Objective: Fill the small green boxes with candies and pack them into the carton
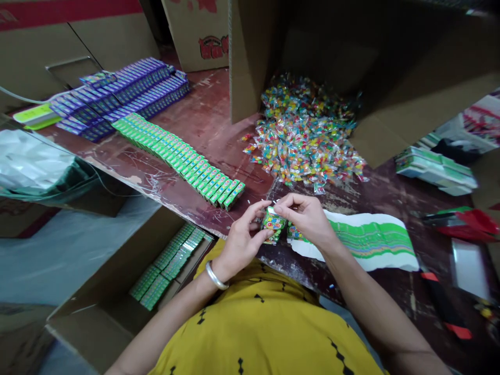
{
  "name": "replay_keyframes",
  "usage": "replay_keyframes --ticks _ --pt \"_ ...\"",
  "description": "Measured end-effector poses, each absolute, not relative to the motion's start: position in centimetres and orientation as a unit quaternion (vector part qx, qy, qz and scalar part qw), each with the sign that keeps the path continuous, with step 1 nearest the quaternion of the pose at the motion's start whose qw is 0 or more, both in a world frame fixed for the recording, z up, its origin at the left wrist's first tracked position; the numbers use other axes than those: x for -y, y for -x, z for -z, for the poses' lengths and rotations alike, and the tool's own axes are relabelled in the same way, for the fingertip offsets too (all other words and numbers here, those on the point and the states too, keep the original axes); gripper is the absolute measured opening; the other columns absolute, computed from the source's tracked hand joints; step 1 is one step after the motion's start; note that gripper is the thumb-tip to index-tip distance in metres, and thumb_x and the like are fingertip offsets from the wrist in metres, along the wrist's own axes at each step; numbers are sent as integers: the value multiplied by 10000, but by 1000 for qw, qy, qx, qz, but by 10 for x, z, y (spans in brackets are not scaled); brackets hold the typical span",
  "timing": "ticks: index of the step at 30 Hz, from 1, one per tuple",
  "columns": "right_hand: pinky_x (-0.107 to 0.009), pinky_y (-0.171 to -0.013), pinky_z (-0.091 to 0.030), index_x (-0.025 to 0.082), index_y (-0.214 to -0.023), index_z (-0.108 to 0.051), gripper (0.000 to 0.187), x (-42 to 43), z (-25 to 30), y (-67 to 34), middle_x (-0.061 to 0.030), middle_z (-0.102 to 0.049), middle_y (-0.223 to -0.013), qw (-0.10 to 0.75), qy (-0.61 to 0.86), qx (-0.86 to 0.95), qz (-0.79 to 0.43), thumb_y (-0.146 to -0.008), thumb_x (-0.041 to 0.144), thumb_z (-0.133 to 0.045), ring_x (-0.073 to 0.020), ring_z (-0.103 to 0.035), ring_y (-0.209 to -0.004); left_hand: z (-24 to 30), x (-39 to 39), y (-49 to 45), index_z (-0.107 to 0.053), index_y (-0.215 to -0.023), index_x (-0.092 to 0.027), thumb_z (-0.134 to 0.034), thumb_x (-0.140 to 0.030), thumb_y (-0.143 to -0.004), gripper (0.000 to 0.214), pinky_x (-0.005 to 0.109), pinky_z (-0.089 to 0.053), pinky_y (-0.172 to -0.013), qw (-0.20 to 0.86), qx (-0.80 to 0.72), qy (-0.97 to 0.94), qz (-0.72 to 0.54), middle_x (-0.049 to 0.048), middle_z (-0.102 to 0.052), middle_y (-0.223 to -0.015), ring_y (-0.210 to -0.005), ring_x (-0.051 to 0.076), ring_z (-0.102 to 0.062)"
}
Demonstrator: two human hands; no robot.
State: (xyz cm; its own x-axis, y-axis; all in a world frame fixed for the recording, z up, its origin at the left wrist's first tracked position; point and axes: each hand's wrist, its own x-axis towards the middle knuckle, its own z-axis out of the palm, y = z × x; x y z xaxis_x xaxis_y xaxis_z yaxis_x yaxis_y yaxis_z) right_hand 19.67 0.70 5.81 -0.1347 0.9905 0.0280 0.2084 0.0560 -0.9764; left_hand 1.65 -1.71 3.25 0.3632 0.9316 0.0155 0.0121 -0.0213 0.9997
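Observation:
A small green candy box (274,221) with colourful printing is gripped in my left hand (244,235), thumb on the near side and fingers on the far side. Over its top edge, my right hand (307,214) pinches with thumb and forefinger at what looks like a white flap. Under and beyond my right wrist lies a fanned stack of flat green-and-white cartons (371,237). Ahead of both hands is a heap of small clear bags of coloured candies (308,135). To the left runs a row of green candy boxes (179,156).
Purple boxes (128,94) are stacked at the back left. A big cardboard box (246,62) lies open around the candy heap. Below the table's left edge, another carton (105,291) holds green boxes. A black-and-orange tool (445,304) and a red-handled item (469,224) lie at right.

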Motion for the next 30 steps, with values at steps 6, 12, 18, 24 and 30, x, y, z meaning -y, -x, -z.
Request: replay_keyframes --ticks 6,12,18,24,30 --pt "-308 -738 -512 214 -934 -666 253 2 -67 -202 -42 -678 -972 381 470 627 -491 -750 364 -750 -192 -635 -860 -35 17 -16 -494 -1303 -243 -621 -182 -822 501 311 -534 -839 600 -394 -559 -416 70 -614 -1141 -996 206 -622" --pt "-282 -661 -485 185 -777 -656 205 2 -62 -209 -19 -669 -791 382 494 598 -503 -840 380 -649 -151 -602 -712 -34 18 -16 -532 -1291 -257 -612 -182 -833 472 295 -530 -837 603 -379 -581 -393 69 -598 -1223 -981 195 -630" --pt "-322 -752 -491 196 -779 -666 219 6 -64 -207 -41 -690 -866 374 500 656 -424 -891 367 -586 -184 -630 -807 -35 19 -18 -541 -1215 -233 -626 -171 -817 412 251 -526 -738 623 -386 -551 -399 51 -623 -1103 -877 161 -635" --pt "-389 -893 -485 257 -1236 -567 659 16 -67 -200 -83 -594 -1246 281 477 752 -359 -651 429 -816 -274 -567 -1103 -25 11 -16 -520 -1134 -194 -660 -184 -787 374 254 -518 -763 632 -393 -506 -436 55 -617 -1055 -941 175 -610" --pt "-292 -686 -510 205 -1027 -679 320 6 -61 -203 -51 -676 -940 306 507 660 -463 -924 449 -498 -176 -622 -810 -20 12 -13 -499 -1181 -207 -636 -163 -809 399 272 -517 -802 613 -401 -546 -406 69 -591 -1110 -1017 190 -586"
